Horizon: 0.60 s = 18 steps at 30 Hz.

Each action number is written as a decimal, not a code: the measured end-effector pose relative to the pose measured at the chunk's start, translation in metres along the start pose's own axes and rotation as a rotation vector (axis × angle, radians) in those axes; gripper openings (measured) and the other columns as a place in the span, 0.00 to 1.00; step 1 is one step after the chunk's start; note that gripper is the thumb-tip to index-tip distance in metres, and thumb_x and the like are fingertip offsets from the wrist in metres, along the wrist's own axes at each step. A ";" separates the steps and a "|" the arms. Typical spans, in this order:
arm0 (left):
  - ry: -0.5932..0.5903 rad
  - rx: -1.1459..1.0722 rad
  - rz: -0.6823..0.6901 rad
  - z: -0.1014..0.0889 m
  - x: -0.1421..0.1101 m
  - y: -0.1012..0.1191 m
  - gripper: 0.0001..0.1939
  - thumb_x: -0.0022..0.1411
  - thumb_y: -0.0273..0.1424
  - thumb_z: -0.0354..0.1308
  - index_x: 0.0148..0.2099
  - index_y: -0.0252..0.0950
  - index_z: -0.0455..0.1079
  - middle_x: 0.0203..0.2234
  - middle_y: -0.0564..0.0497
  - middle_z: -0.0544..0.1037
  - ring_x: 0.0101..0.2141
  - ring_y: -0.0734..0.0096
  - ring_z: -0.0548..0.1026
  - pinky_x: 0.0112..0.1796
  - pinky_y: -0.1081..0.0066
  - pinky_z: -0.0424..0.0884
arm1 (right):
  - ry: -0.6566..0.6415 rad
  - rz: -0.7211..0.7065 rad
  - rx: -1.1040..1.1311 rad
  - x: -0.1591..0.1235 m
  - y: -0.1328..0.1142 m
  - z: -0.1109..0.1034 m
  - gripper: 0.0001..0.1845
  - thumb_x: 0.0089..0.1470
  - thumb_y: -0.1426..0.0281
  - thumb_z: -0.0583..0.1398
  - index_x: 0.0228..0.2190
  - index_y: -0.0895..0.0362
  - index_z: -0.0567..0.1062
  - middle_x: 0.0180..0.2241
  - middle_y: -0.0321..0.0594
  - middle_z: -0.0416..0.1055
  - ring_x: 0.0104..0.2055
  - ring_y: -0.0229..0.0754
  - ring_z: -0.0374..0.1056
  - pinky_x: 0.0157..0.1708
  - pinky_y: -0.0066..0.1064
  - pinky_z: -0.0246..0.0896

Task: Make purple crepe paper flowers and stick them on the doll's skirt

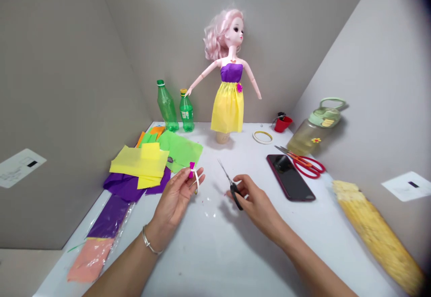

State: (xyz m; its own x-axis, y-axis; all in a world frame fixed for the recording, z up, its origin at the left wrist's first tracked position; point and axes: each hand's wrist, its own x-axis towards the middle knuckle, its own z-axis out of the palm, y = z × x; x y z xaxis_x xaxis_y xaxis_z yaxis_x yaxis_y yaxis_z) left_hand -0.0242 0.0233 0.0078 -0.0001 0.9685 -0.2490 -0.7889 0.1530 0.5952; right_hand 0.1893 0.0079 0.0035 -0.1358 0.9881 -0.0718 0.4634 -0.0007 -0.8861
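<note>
My left hand (175, 197) pinches a small magenta paper piece (191, 170) with a thin white strip looped through it. My right hand (252, 203) holds small black-handled scissors (233, 187), their thin blades pointing up and left. The two hands are close together and not touching, above the white table (208, 238). Nearest the left hand lie overlapping sheets of green paper (180, 149), yellow paper (139, 162) and purple paper (126, 187). Behind the hands, a pink-haired doll (229, 72) stands in a purple and yellow paper dress (228, 104).
Two green plastic bottles (166, 106) stand at the back left. On the right lie a black phone (289, 176), red-handled scissors (306, 165), a tape ring (262, 137), a red cup (283, 123) and a water jug (313, 128). A long yellow ruffled bundle (377, 234) lies at the front right.
</note>
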 end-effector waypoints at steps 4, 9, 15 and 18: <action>-0.068 0.031 -0.001 0.000 -0.002 0.000 0.02 0.58 0.24 0.64 0.32 0.30 0.76 0.32 0.50 0.80 0.46 0.55 0.79 0.53 0.55 0.73 | 0.084 -0.078 -0.520 0.009 0.019 -0.013 0.12 0.56 0.68 0.59 0.43 0.53 0.68 0.40 0.42 0.70 0.37 0.46 0.67 0.34 0.35 0.59; -0.125 0.065 -0.074 0.003 -0.005 -0.003 0.03 0.59 0.25 0.64 0.32 0.31 0.76 0.34 0.48 0.80 0.48 0.55 0.78 0.53 0.57 0.73 | 0.118 -0.305 -0.583 0.007 0.017 -0.005 0.10 0.58 0.75 0.55 0.41 0.55 0.72 0.42 0.46 0.71 0.44 0.50 0.66 0.43 0.40 0.60; -0.184 0.069 -0.186 0.009 -0.012 -0.007 0.01 0.60 0.24 0.63 0.35 0.31 0.75 0.35 0.49 0.80 0.47 0.60 0.78 0.55 0.60 0.71 | -0.004 -0.262 -0.089 -0.008 -0.006 0.016 0.05 0.58 0.68 0.59 0.38 0.53 0.72 0.35 0.37 0.71 0.37 0.41 0.67 0.38 0.32 0.61; -0.194 0.070 -0.192 0.010 -0.014 -0.009 0.01 0.61 0.25 0.63 0.36 0.32 0.75 0.36 0.49 0.80 0.46 0.62 0.78 0.55 0.63 0.71 | -0.118 -0.131 -0.053 -0.012 -0.007 0.029 0.10 0.52 0.66 0.65 0.37 0.53 0.72 0.31 0.33 0.70 0.31 0.39 0.64 0.32 0.30 0.57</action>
State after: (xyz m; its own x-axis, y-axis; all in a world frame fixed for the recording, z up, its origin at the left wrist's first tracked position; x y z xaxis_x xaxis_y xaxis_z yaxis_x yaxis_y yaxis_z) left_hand -0.0115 0.0102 0.0137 0.2684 0.9390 -0.2153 -0.7189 0.3440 0.6040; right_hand 0.1626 -0.0082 -0.0026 -0.2987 0.9542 -0.0131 0.4800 0.1384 -0.8663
